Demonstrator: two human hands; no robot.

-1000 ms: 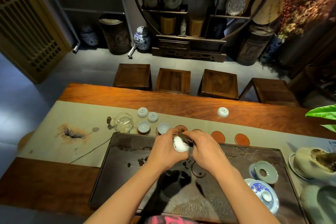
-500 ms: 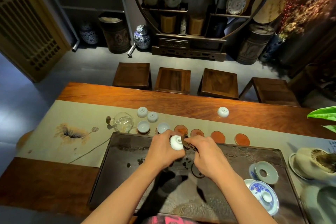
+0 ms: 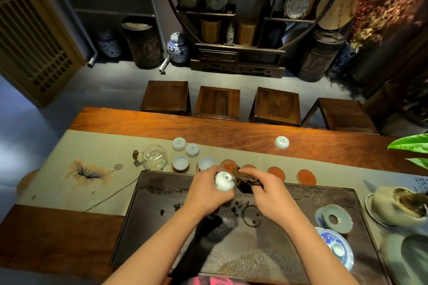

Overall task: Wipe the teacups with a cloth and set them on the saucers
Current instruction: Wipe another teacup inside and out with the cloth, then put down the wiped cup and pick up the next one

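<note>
Teacup (image 3: 224, 180) now tipped, cloth (image 3: 247, 178) withdrawn.

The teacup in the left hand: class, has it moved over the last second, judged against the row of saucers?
Yes. The teacup has moved away from the person, toward the saucers, and its base has turned to face up.

You have six white teacups in view: one in your left hand (image 3: 209, 188), two upright on saucers (image 3: 180, 161) (image 3: 206, 162), two upside down on the runner (image 3: 179, 143) (image 3: 192, 149), one upside down farther right (image 3: 281, 142). You see four bare orange saucers (image 3: 229, 165) (image 3: 248, 166) (image 3: 276, 172) (image 3: 306, 177), one glass pitcher (image 3: 155, 159), one brown cloth (image 3: 245, 177) and four wooden stools (image 3: 165, 97) (image 3: 217, 102) (image 3: 275, 104) (image 3: 342, 114).
</note>
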